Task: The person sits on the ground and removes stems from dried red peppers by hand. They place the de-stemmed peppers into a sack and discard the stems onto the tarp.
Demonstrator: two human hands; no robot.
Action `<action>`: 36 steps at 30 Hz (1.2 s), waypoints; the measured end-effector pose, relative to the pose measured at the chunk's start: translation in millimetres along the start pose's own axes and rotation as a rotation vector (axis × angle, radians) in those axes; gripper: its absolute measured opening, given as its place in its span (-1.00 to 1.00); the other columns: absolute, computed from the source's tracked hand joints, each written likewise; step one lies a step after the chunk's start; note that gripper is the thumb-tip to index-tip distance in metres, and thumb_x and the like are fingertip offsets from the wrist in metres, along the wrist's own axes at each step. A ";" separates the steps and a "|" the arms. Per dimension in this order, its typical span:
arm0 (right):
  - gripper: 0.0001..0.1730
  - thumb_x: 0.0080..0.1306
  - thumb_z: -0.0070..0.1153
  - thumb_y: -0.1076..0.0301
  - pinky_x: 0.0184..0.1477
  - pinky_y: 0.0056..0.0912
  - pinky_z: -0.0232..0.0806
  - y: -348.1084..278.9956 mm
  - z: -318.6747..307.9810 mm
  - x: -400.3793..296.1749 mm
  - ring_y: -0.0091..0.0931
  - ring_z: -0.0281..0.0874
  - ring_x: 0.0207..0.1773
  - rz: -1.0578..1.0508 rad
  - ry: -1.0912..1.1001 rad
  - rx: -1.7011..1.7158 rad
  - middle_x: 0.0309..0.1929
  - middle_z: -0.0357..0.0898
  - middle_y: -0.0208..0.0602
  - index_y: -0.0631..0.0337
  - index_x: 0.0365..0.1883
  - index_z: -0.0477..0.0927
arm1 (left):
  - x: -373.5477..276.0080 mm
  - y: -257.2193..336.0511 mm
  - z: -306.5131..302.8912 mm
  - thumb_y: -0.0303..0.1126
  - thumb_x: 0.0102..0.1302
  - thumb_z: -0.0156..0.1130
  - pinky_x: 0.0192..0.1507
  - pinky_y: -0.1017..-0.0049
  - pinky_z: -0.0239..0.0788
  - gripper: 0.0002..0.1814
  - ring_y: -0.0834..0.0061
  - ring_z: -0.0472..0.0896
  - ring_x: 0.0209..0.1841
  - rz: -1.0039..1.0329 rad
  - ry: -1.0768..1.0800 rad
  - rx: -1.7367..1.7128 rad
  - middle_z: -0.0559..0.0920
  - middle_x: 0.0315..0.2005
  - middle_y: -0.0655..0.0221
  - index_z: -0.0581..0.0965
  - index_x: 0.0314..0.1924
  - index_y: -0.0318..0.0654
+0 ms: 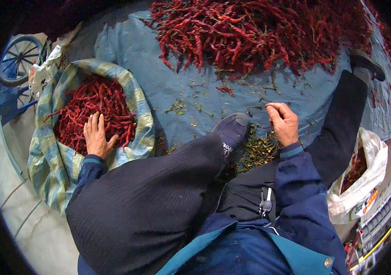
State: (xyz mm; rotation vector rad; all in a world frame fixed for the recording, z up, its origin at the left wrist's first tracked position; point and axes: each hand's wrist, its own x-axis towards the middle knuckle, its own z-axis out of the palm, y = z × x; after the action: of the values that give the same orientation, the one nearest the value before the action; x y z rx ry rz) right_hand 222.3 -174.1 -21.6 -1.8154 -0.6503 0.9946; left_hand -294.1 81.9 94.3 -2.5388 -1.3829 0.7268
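My left hand (98,135) lies palm down on dried red chili peppers (94,99), its thumb apart from the fingers and nothing gripped. Those peppers fill a checked woven plastic sack (136,90) with a rolled-down rim, at my left. Over the blue tarp (178,127), my right hand (284,122) is curled, thumb against the index finger. No object shows between its fingertips; the inside of the palm is hidden. Just below that hand is a small heap of green-brown chili stems (258,151), between my legs.
A big pile of red chili peppers (250,34) covers the tarp's far side. Stem scraps (179,106) lie scattered before it. At right stands a white sack (371,172) with dark red bits inside. A blue spoked wheel (20,60) is at far left.
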 end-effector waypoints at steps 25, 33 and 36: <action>-0.78 0.31 0.28 0.17 -0.12 0.00 0.51 -25.3 77.4 51.9 -0.12 0.65 -0.13 -0.327 -0.182 -0.690 -0.24 0.62 -0.18 0.11 -0.25 0.60 | 87.3 260.1 -38.0 -0.39 0.27 0.38 0.18 0.19 0.45 -0.53 0.16 0.57 0.18 0.684 0.067 -0.836 0.57 0.18 0.15 0.55 0.19 -0.18; -0.80 0.37 0.19 0.18 -0.19 -0.05 0.52 -33.3 80.1 16.1 -0.12 0.64 -0.19 -0.438 -0.270 -0.451 -0.26 0.62 -0.19 0.12 -0.24 0.64 | 93.7 311.4 -47.6 -0.20 0.56 0.16 -0.14 0.49 0.58 -0.64 0.53 0.67 -0.12 -0.109 -0.710 -2.076 0.68 -0.07 0.36 0.56 0.13 -0.33; -0.82 0.35 0.22 0.17 -0.21 -0.03 0.52 -39.5 76.1 27.2 -0.10 0.66 -0.22 -0.430 -0.204 -0.469 -0.28 0.64 -0.20 0.07 -0.23 0.64 | 90.3 306.4 -38.7 -0.19 0.57 0.14 -0.19 0.50 0.56 -0.69 0.55 0.67 -0.16 -0.219 -0.687 -2.067 0.67 -0.10 0.38 0.58 0.05 -0.29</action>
State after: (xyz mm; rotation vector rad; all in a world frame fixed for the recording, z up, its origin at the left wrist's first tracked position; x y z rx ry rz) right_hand 171.7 -100.2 -13.3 -1.8573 -1.4293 0.7779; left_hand -5.7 -11.7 -13.2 -2.7607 -4.0795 -0.3732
